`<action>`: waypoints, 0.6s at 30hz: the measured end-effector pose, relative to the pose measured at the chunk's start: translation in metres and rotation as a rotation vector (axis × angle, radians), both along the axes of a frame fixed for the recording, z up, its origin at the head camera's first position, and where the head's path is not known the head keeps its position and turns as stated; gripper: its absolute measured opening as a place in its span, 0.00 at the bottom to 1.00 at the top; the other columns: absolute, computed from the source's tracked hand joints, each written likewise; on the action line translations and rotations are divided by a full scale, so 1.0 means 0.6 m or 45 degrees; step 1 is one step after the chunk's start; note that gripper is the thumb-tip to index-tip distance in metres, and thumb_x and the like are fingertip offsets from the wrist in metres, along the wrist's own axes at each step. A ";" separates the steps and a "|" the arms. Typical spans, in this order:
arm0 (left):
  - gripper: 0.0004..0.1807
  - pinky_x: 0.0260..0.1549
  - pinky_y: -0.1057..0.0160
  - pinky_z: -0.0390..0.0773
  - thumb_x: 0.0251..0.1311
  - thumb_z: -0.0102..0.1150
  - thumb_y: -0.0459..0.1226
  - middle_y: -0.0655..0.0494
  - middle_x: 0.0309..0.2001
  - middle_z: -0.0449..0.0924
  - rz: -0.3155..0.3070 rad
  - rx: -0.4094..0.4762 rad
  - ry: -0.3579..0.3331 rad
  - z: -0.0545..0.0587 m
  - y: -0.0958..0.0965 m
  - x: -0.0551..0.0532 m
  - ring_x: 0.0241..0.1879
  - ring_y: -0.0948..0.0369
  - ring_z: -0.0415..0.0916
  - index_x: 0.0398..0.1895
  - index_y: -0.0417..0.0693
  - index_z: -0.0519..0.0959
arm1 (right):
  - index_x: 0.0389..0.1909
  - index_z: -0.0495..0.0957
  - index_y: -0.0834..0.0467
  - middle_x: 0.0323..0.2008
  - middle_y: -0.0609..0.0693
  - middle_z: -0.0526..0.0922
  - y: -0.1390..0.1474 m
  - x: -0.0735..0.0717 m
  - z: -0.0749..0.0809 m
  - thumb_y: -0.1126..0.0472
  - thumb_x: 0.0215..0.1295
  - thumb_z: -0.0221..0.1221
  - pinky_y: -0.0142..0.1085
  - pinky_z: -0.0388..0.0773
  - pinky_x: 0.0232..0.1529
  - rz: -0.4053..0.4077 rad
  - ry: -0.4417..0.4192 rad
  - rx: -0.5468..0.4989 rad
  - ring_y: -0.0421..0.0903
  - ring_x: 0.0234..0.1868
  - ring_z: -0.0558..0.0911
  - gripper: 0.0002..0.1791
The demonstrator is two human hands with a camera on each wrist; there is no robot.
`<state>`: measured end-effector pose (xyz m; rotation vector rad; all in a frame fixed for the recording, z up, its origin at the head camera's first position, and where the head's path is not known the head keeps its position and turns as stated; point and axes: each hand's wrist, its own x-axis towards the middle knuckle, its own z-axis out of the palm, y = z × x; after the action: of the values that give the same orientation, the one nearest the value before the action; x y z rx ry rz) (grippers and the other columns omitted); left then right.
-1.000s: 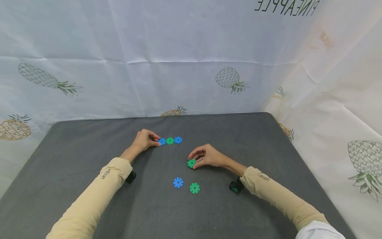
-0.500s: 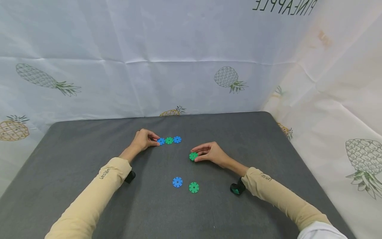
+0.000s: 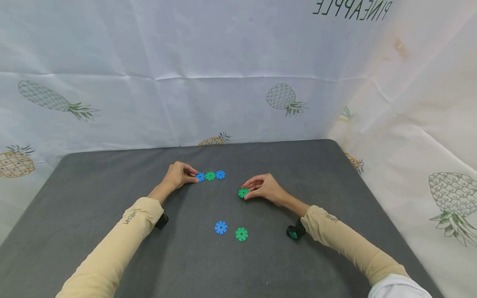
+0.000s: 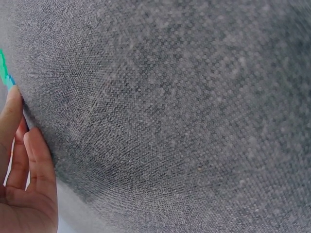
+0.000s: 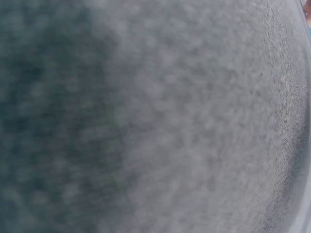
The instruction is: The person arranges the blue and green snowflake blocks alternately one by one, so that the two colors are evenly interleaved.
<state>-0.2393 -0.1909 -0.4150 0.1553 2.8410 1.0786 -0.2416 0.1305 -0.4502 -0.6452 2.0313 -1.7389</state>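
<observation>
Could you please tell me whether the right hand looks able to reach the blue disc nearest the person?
Probably yes: nothing visible stands between the right hand and that blue disc, though the hand holds a green disc it may need to release.

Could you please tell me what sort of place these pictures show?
Probably an indoor corner arranged for recording, though the wider room is hidden: a grey table, pineapple-printed cloth hanging behind it and along the right, and a black device at the person's right wrist.
</observation>
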 end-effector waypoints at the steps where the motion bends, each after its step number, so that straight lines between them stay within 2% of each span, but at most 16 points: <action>1: 0.12 0.35 0.56 0.79 0.52 0.70 0.31 0.43 0.36 0.84 -0.002 0.001 0.001 0.000 0.000 0.000 0.33 0.52 0.81 0.39 0.33 0.85 | 0.42 0.82 0.71 0.40 0.61 0.85 0.000 -0.001 0.000 0.71 0.45 0.72 0.40 0.81 0.41 -0.013 0.001 0.009 0.45 0.37 0.85 0.20; 7: 0.12 0.37 0.55 0.79 0.52 0.70 0.32 0.43 0.36 0.85 -0.005 0.001 0.004 -0.001 0.000 -0.001 0.35 0.52 0.81 0.39 0.33 0.85 | 0.41 0.82 0.72 0.38 0.61 0.85 0.000 -0.009 0.004 0.74 0.44 0.72 0.38 0.81 0.40 -0.097 -0.013 -0.001 0.45 0.37 0.84 0.20; 18: 0.12 0.35 0.56 0.79 0.53 0.70 0.32 0.43 0.37 0.84 0.004 0.000 -0.004 -0.002 0.001 -0.001 0.35 0.52 0.81 0.39 0.34 0.85 | 0.41 0.81 0.72 0.38 0.56 0.86 -0.003 -0.029 0.004 0.75 0.44 0.72 0.39 0.82 0.41 -0.146 -0.025 -0.047 0.44 0.37 0.85 0.20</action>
<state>-0.2396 -0.1904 -0.4164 0.1492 2.8395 1.0787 -0.2593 0.1289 -0.4479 -0.5294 2.0639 -1.8438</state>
